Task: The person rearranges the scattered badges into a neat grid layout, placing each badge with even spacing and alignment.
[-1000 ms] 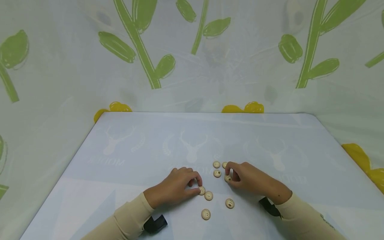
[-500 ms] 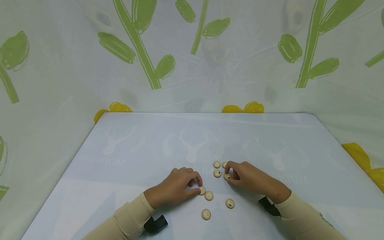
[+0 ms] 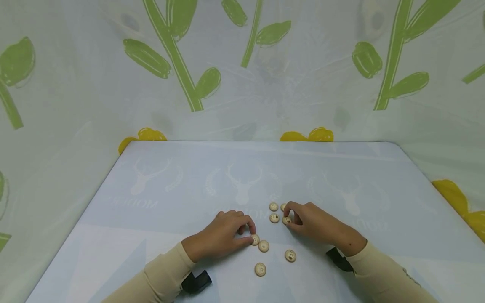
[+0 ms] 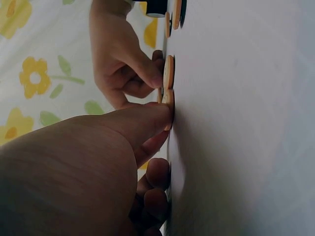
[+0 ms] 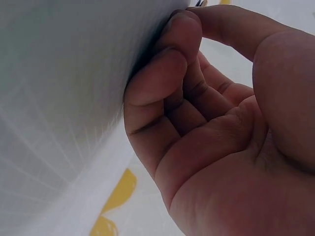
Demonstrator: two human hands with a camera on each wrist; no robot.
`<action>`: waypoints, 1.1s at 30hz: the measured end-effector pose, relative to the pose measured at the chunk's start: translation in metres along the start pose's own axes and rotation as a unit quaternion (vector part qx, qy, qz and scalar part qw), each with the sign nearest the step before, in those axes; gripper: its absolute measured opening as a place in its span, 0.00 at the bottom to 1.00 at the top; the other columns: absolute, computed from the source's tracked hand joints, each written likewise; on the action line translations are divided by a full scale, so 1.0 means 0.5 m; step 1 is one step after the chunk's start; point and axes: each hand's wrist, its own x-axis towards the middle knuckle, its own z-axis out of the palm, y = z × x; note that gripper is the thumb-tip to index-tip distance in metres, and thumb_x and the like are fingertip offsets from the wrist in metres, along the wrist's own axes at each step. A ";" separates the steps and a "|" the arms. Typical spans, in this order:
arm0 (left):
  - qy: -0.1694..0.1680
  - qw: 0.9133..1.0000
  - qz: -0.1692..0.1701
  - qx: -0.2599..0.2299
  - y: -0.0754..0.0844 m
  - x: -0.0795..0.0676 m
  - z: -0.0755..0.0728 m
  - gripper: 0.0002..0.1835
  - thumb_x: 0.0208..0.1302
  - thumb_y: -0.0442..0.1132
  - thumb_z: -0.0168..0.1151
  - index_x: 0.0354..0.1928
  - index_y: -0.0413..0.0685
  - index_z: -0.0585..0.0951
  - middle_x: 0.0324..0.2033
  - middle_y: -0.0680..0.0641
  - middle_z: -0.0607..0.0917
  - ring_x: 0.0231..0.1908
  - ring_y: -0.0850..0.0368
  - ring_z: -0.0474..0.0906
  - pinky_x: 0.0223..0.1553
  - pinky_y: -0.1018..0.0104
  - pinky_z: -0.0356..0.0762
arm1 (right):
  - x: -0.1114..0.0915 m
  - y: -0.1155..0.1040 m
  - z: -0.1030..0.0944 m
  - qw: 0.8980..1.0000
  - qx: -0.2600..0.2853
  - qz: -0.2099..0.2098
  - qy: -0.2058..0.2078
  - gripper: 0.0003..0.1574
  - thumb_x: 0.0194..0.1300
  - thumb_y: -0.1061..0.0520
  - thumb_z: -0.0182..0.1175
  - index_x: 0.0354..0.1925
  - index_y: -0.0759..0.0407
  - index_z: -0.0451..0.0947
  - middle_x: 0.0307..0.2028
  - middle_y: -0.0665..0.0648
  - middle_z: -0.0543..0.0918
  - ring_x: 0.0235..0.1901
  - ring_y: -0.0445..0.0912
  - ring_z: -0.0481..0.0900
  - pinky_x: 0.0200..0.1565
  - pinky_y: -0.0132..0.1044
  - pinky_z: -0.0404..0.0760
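Note:
My left hand (image 3: 223,235) pinches a round, pale wooden button (image 3: 255,240) between thumb and index finger, flat on the table. Touching it on the right lies a second button (image 3: 263,246). My right hand (image 3: 312,221) holds another button (image 3: 286,220) by its edges with thumb and index finger, just right of a button with a dark spot (image 3: 274,218). Behind these are two more, a button (image 3: 273,206) and a partly covered button (image 3: 283,207). In the right wrist view the right hand's other fingers (image 5: 157,78) are curled against the tabletop; its button is hidden there.
Nearer me on the table (image 3: 170,176) lie two loose buttons, one with a dark spot (image 3: 290,256) and one plain (image 3: 260,269). A white cloth with green leaves (image 3: 147,59) hangs behind the table's far edge. Each wrist wears a black camera (image 3: 196,283).
My right hand has slid its button slightly away from me and left, closer to the spotted button beside it. My left hand and the other buttons have stayed in place.

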 end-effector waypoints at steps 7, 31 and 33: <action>-0.002 1.000 0.000 -0.002 -0.001 0.001 0.002 0.04 0.65 0.48 0.67 0.39 0.64 0.81 0.27 0.63 0.72 0.34 0.68 0.68 0.41 0.63 0.59 | 0.000 0.001 0.002 1.000 0.001 0.006 0.001 0.11 0.66 0.59 0.65 0.45 0.52 0.75 0.20 0.44 0.74 0.20 0.35 0.69 0.24 0.29 0.70; -0.005 1.000 -0.002 -0.003 0.002 0.001 -0.002 0.04 0.65 0.48 0.67 0.39 0.63 0.81 0.27 0.62 0.72 0.34 0.67 0.67 0.41 0.63 0.59 | 0.002 -0.007 -0.001 1.000 -0.003 0.020 0.005 0.11 0.67 0.59 0.65 0.45 0.52 0.75 0.19 0.45 0.73 0.19 0.37 0.68 0.23 0.29 0.69; -0.004 1.000 -0.002 -0.003 0.003 0.001 -0.004 0.04 0.65 0.48 0.67 0.39 0.63 0.81 0.27 0.62 0.72 0.34 0.67 0.67 0.41 0.63 0.59 | 0.002 -0.007 -0.002 1.000 -0.003 0.018 0.005 0.11 0.67 0.58 0.65 0.45 0.52 0.75 0.19 0.45 0.73 0.19 0.36 0.68 0.23 0.29 0.69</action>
